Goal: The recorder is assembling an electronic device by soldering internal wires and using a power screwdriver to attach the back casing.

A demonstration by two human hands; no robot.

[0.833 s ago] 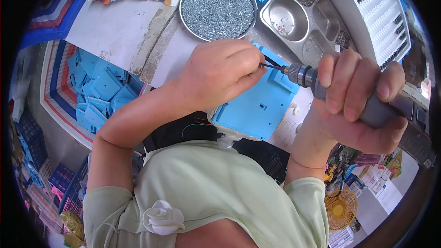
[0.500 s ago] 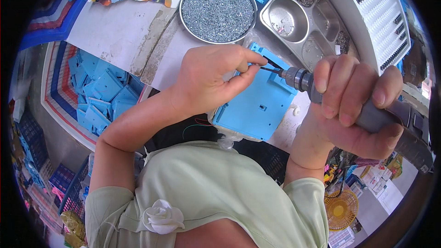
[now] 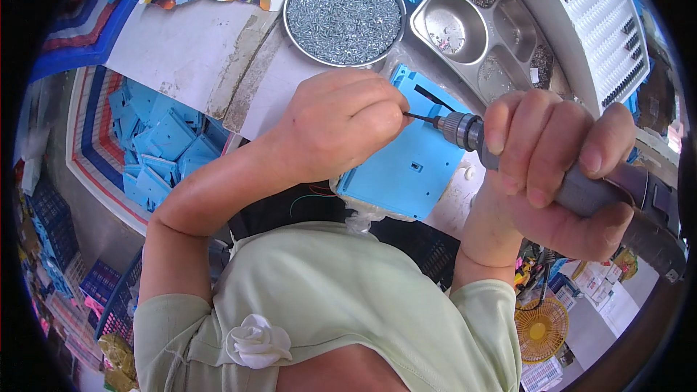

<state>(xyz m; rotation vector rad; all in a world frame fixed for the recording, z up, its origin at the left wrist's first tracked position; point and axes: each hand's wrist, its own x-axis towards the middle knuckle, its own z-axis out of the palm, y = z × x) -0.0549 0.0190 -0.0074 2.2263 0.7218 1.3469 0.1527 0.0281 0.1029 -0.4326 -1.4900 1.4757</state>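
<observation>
My right hand (image 3: 555,174) is wrapped round a grey electric screwdriver (image 3: 461,131), whose thin dark bit points left. At the bit's tip, my left hand (image 3: 347,122) is closed in a pinch; whatever lies between its fingertips is hidden. Below both hands a light-blue plastic panel (image 3: 396,178) lies at the table's near edge, with small holes and a cut-out in it. A black strip (image 3: 434,97) sits along the panel's far part. Just beyond my left hand stands a round metal dish (image 3: 287,33) full of small silvery screws.
A steel compartment tray (image 3: 488,33) with small metal parts stands at the far right, beside a white rack (image 3: 592,29) of black pieces. At left, a striped bag (image 3: 86,141) holds several blue panels (image 3: 170,134). A yellow basket (image 3: 541,330) is at lower right.
The screwdriver and its bit have shifted slightly left and nearer. My left fingers, earlier stretched in a pinch over the panel, are now curled more tightly at the bit's tip.
</observation>
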